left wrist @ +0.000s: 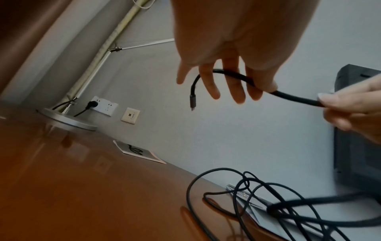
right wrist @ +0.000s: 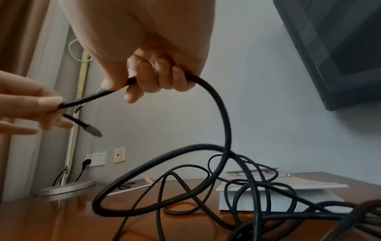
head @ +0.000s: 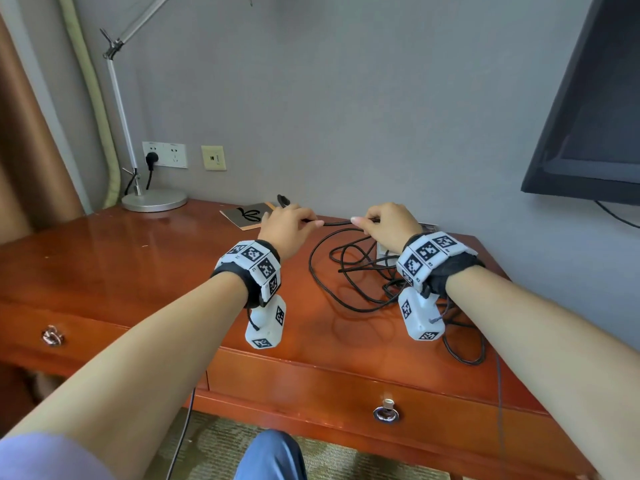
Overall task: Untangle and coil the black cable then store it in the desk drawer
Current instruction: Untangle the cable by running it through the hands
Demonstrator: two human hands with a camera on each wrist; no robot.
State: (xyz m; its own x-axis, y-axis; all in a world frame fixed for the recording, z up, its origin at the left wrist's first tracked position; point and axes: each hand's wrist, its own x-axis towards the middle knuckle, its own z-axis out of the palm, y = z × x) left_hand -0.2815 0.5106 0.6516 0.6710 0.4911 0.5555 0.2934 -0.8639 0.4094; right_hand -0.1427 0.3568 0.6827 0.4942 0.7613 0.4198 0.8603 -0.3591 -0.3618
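A long black cable [head: 349, 296] lies in tangled loops on the red-brown desk [head: 138, 265], right of centre. Both hands are raised over the desk's back part with a short taut stretch of cable [head: 337, 222] between them. My left hand [head: 289, 223] pinches the cable near its end between thumb and forefinger; the plug [left wrist: 192, 102] hangs free past my fingers [left wrist: 237, 88]. My right hand [head: 388, 225] is curled round the cable [right wrist: 218, 104], which drops from it into the tangle [right wrist: 206, 187]. The desk drawer [head: 346, 393] below the front edge is closed, with a metal knob [head: 386, 412].
A desk lamp's round base [head: 154, 199] stands at the back left by wall sockets [head: 164, 154]. A booklet [head: 247, 214] lies behind my left hand. A grey binder [right wrist: 278, 195] sits under part of the tangle. A dark screen [head: 595, 109] hangs at the right. A second drawer knob [head: 52, 336] is at the left.
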